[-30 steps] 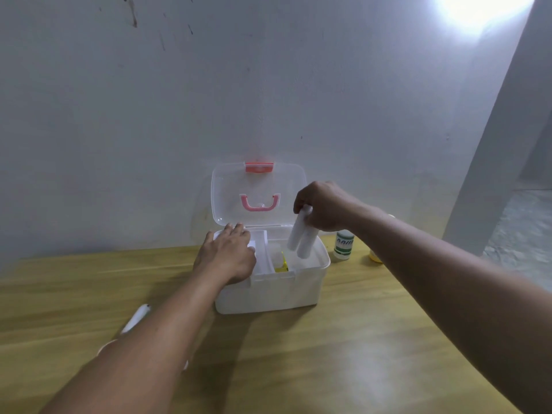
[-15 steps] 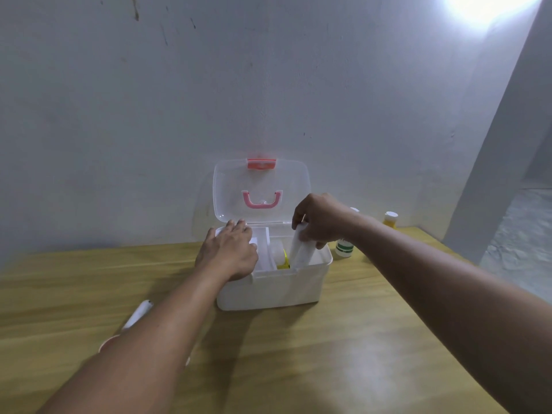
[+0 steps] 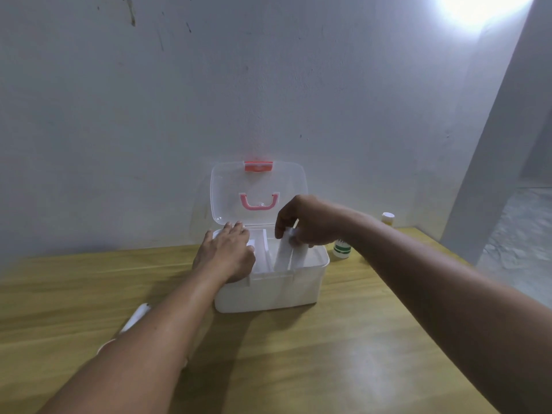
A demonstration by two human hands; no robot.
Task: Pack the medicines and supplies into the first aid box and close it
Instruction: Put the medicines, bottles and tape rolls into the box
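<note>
The white first aid box (image 3: 268, 292) stands on the wooden table with its clear lid (image 3: 258, 194) up against the wall, pink handle and latch showing. My left hand (image 3: 228, 253) lies flat over the box's left compartment, palm down. My right hand (image 3: 304, 224) grips the tops of two white rolls (image 3: 288, 253) that stand upright, tilted a little, inside the right compartment. What lies under my left hand is hidden.
A small white bottle with green bands (image 3: 341, 249) stands just right of the box. A yellow bottle with a white cap (image 3: 387, 219) sits further back by the wall. A white tube-like item (image 3: 136, 319) lies on the table under my left forearm.
My right hand has come down, lowering the two white rolls from above the box into its right compartment. My left hand has stayed on the box.
</note>
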